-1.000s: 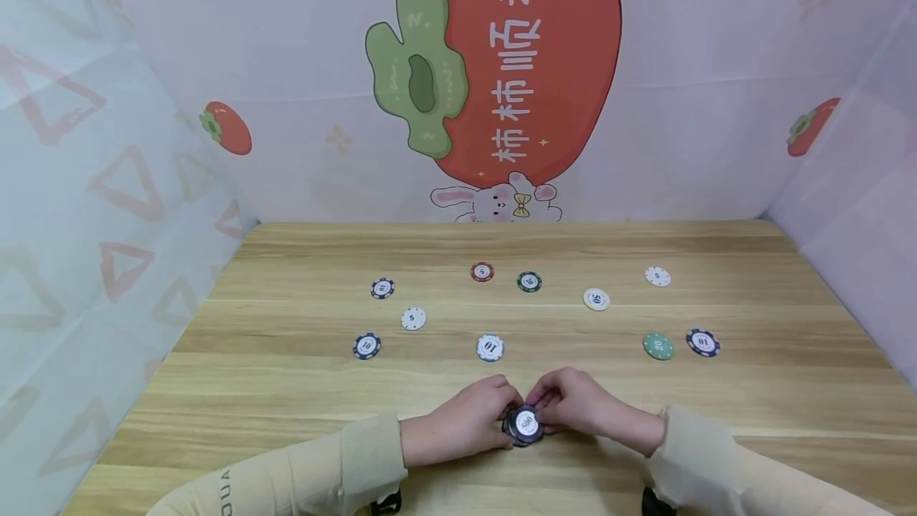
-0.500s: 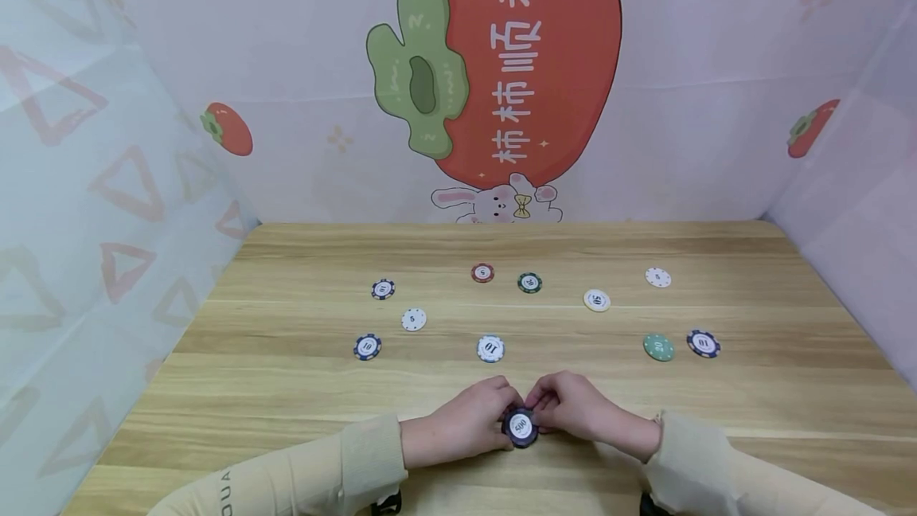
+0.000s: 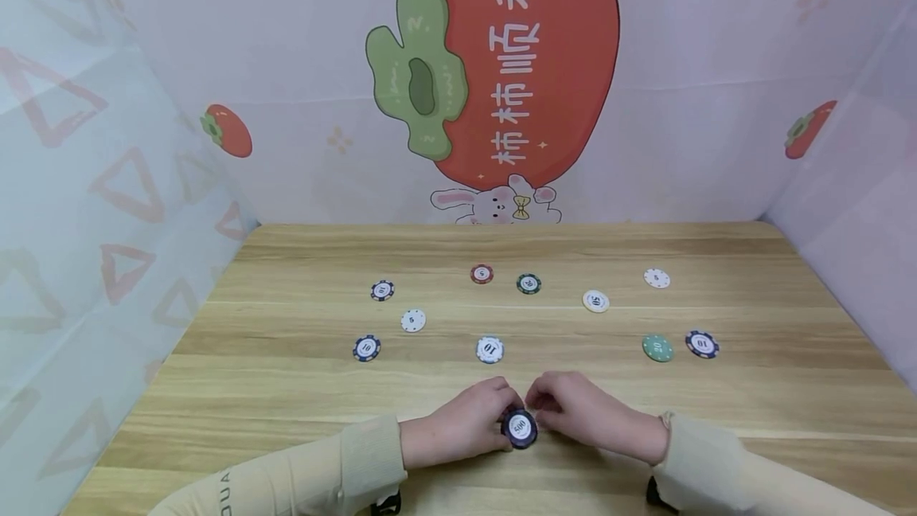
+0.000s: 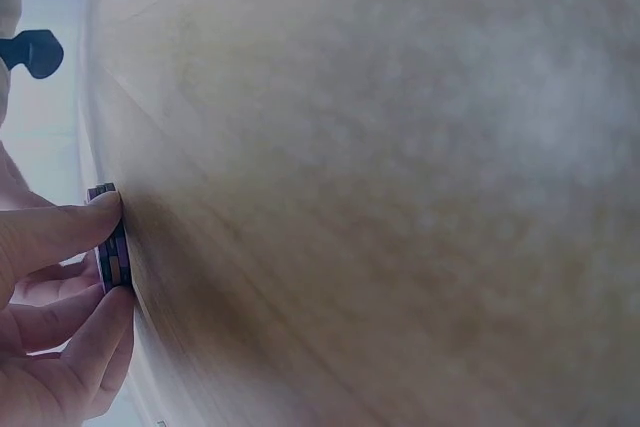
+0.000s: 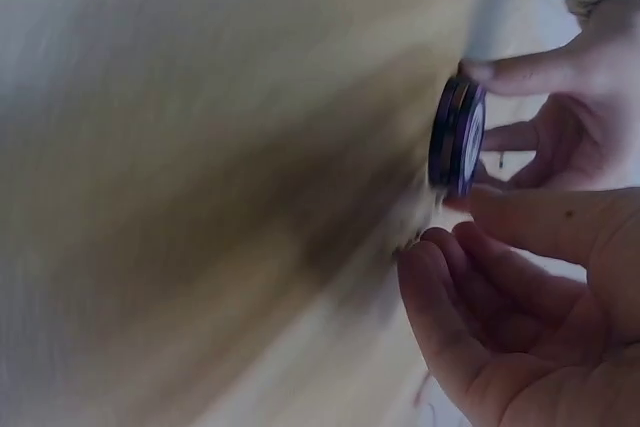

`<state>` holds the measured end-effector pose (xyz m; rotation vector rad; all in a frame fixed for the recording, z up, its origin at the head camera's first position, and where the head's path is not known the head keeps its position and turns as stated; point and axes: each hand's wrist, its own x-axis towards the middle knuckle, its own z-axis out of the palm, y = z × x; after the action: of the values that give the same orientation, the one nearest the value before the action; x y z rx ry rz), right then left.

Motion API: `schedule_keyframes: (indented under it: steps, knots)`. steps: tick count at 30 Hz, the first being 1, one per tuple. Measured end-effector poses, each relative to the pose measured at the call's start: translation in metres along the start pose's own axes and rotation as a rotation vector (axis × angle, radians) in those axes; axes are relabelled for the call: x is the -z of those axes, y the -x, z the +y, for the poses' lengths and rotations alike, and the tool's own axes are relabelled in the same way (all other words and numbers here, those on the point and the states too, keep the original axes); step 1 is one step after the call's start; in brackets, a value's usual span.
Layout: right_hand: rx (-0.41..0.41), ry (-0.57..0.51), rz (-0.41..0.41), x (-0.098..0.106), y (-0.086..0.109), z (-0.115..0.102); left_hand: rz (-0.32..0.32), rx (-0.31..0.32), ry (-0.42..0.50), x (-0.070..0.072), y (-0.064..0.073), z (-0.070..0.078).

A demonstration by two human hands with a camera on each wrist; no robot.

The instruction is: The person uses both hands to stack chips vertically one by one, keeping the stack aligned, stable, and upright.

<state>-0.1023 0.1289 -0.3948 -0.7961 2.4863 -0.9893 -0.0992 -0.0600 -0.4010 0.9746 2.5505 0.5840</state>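
A small stack of black poker chips (image 3: 520, 428), the top one marked 500, lies on the wooden table near its front. My left hand (image 3: 462, 424) grips the stack's left side between thumb and fingers. Seen from the left wrist, the chips (image 4: 114, 259) show their patterned edges between the thumb and fingertips. My right hand (image 3: 587, 414) is just right of the stack with loosely bent fingers and nothing between them. In the right wrist view, its thumb tip is right at the lower edge of the stack (image 5: 458, 137), while the other fingers stand apart from it.
Several loose chips lie spread behind the hands, among them a white-blue 10 chip (image 3: 490, 349), a green 20 chip (image 3: 657, 347), a dark blue 10 chip (image 3: 367, 348) and a red 5 chip (image 3: 482, 274). A printed cloth wall (image 3: 322, 142) encloses the table.
The top chip, earlier offset to the right, has shifted left and now sits squarely on the stack. My right fingers have let go of it and loosened. The left hand stays put.
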Motion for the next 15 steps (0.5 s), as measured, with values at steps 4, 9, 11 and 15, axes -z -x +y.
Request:
schedule_keyframes:
  steps: [4, 9, 11, 15]
  knots:
    - [0.063, 0.151, -0.001, 0.006, 0.002, 0.001, -0.007, 0.005, 0.013, 0.001, 0.0, 0.0]
    - [0.08, 0.271, -0.003, 0.012, 0.006, 0.005, -0.009, 0.0, 0.029, 0.0, 0.0, -0.001]
    - [0.089, 0.323, 0.015, 0.015, 0.009, 0.009, -0.011, 0.001, 0.031, -0.001, -0.001, -0.002]
    - [0.116, 0.402, 0.064, 0.022, 0.015, 0.019, -0.01, 0.004, 0.029, -0.001, -0.001, -0.003]
